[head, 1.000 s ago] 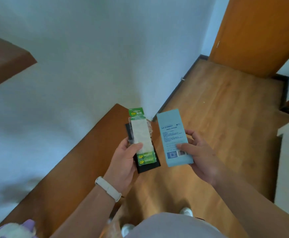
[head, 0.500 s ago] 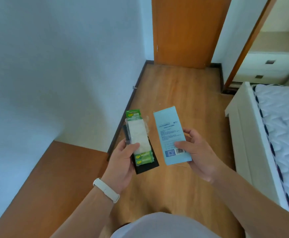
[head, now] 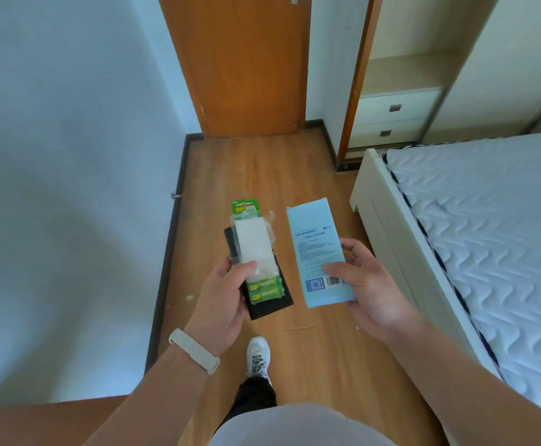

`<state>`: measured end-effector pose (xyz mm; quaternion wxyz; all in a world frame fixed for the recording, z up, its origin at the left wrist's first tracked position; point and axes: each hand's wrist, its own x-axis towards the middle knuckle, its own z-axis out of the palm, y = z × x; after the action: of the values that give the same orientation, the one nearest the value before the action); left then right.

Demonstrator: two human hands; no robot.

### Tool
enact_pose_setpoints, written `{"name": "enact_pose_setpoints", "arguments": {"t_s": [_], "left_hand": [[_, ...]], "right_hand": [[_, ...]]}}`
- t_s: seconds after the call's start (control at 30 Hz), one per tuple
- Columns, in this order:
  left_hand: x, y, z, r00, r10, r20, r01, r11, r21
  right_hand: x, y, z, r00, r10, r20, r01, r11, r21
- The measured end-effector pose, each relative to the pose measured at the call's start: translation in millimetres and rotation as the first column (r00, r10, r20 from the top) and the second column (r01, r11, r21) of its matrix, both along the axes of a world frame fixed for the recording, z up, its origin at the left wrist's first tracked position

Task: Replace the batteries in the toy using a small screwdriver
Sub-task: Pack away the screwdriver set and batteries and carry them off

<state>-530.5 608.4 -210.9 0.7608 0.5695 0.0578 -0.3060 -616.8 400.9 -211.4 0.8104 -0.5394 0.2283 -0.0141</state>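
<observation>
My left hand [head: 222, 297] grips a clear pack of green batteries [head: 256, 262] stacked on a flat black case [head: 270, 305], thumb pressed across the pack. My right hand [head: 370, 284] holds a light blue box [head: 319, 249] with small print and a barcode, thumb on its front and fingers round its right edge. Both are held upright at chest height over the wooden floor. No toy or screwdriver is in view.
A white wall [head: 69, 188] runs along the left and a bed with a quilted mattress [head: 488, 236] along the right. An orange door [head: 246, 59] is straight ahead, with a wardrobe with drawers [head: 394, 117] beside it. A brown desk edge [head: 37, 420] shows lower left. My shoe [head: 257, 355] is on the floor.
The view has swung right and away from the brown desk toward the door and bed. Both hands keep the same hold on the battery pack and the blue box.
</observation>
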Motion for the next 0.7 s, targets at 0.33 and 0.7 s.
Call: {"name": "enact_pose_setpoints", "arguments": {"t_s": [0.33,0.7], "left_hand": [[173,-36,0,0.982,-0.187,-0.017,0.186,0.982,-0.037],[300,-93,-8,0.947,-0.320,-0.030,0.317,0.945,-0.076]], "right_hand": [[125,-22,6,0.976,-0.214,-0.038,0.211,0.975,-0.067],[220,-52,15,0.912,-0.410,-0.023,0.409,0.911,-0.054]]}}
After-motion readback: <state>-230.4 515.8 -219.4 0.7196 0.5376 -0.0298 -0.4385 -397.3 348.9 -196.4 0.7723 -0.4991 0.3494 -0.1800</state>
